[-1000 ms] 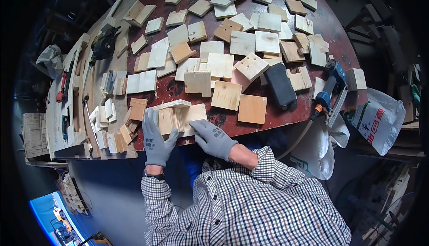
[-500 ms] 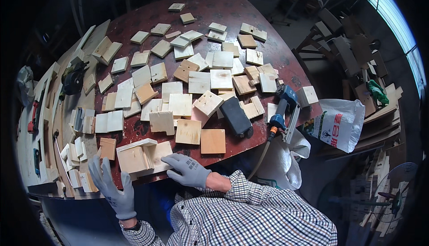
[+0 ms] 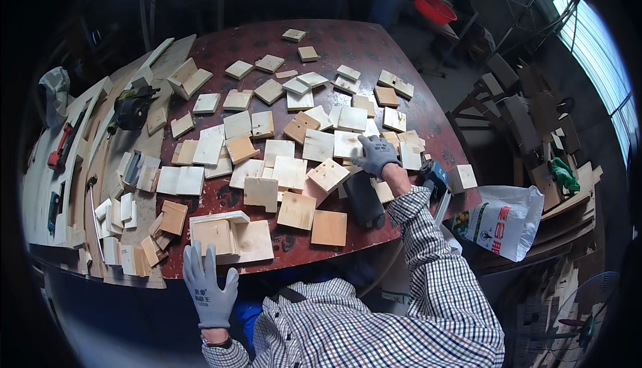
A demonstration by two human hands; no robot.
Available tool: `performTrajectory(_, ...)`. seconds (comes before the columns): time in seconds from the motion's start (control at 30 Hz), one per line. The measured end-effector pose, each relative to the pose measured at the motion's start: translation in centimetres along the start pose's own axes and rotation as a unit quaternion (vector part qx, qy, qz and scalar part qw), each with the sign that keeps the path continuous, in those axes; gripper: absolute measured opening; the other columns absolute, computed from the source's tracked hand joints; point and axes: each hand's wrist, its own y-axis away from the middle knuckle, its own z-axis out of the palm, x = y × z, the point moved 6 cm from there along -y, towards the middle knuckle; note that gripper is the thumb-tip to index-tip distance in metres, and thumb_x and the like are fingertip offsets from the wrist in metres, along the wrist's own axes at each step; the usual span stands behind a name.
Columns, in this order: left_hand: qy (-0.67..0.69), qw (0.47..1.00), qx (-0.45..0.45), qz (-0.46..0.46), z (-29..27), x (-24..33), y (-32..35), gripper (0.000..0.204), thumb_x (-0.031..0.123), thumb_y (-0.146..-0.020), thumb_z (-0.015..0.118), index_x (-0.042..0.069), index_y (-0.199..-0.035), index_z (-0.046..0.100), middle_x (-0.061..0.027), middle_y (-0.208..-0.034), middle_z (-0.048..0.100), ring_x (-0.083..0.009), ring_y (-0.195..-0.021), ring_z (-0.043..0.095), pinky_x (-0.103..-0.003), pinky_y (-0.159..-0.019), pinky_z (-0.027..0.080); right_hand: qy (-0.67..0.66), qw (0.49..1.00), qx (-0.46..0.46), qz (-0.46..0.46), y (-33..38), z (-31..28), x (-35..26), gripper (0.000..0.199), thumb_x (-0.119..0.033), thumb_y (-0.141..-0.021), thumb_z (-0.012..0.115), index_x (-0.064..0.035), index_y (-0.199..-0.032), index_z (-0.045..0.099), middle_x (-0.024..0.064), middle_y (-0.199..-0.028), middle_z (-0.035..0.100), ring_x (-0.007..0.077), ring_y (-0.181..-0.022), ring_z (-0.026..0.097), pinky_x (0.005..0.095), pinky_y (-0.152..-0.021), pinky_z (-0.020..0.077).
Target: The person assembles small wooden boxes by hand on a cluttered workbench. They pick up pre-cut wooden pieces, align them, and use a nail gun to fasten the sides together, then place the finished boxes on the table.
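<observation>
The right hand (image 3: pixel 376 154) lies flat, fingers open, on a pale wooden square (image 3: pixel 348 144); it should pinch one edge cleanly while the left hand (image 3: pixel 209 286), open and empty, steadies the counter (image 3: pixel 334 40) edge

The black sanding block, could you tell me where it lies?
In the head view, the black sanding block lies near the table's front edge, just below the right hand.

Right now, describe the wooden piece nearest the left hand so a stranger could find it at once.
Start at the near edge of the round dark red table. Just beyond the grey-gloved left hand, whose fingers reach that edge, lies a pale wooden assembly. Unlike the single flat squares scattered around it, it is built from several joined boards, with a raised strip along its far side.
</observation>
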Motion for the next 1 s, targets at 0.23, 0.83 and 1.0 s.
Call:
performTrajectory(0.23,0.029,0.998,0.031,-0.052,0.2,-0.5,3.0,0.079,0.029,-0.094,0.072,0.006,-0.161,0.038,-0.0196,-0.169,0.032,-0.0413,-0.158,0.026,-0.054,-0.127,0.025,0.106,0.992,-0.023,-0.063,-6.7,0.2,1.3,0.040,-0.046,-0.099,0.061,-0.0100,-0.114,0.072,0.0204,-0.110,0.076,0.0388,-0.103,0.074,0.0474,-0.088,0.0576)
performTrajectory(0.83,-0.067,0.994,0.047,-0.072,-0.9,1.3,-2.0,0.111,0.072,-0.084,0.072,0.003,-0.162,0.034,-0.0282,-0.167,0.029,-0.0501,-0.155,0.025,-0.063,-0.124,0.025,0.050,0.997,-0.053,-0.006,-12.7,-0.4,-11.4,0.082,-0.069,-0.089,0.062,-0.0077,-0.143,0.063,0.0201,-0.139,0.067,0.0343,-0.130,0.064,0.0462,-0.107,0.0479)
performTrajectory(1.0,-0.073,0.986,-0.032,-0.150,3.7,1.0,-3.9,0.096,0.060,-0.092,0.068,0.003,-0.162,0.034,-0.0305,-0.169,0.021,-0.0515,-0.154,0.024,-0.063,-0.125,0.020,0.056,0.996,-0.061,-0.023,-13.9,1.5,-14.2,0.071,-0.058,-0.079,0.078,-0.0041,-0.125,0.076,0.0188,-0.120,0.076,0.0346,-0.110,0.074,0.0422,-0.095,0.0579)
